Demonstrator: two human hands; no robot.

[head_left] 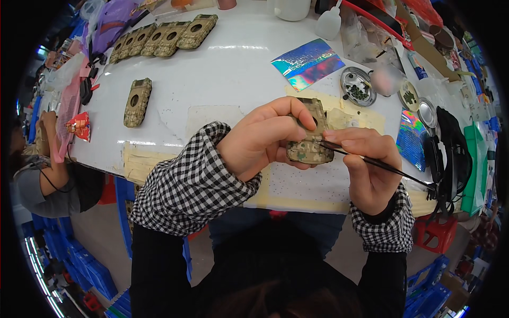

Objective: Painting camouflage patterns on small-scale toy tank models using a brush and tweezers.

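Above the near edge of the table, my left hand [270,132] is closed round a camouflage model tank hull [307,151], its thumb and forefinger across the top. Parts of the hull are hidden behind those fingers. My right hand [371,161] pinches a slim dark tool [382,165] that tapers like a paintbrush. Its tip is at the hull's surface, too small to make out, while my right fingertips rest close beside the hull. Another camouflage hull [137,103] with a round hole in its top lies apart to the left.
Several similar hulls [171,38] stand in a row at the far left. A round metal dish [358,86] holds dark green bits. Shiny holographic sheets [308,63] lie nearby, with a white squeeze bottle [328,24] behind. A black cloth item [455,156] and green tray [475,169] are at right. Another person sits left.
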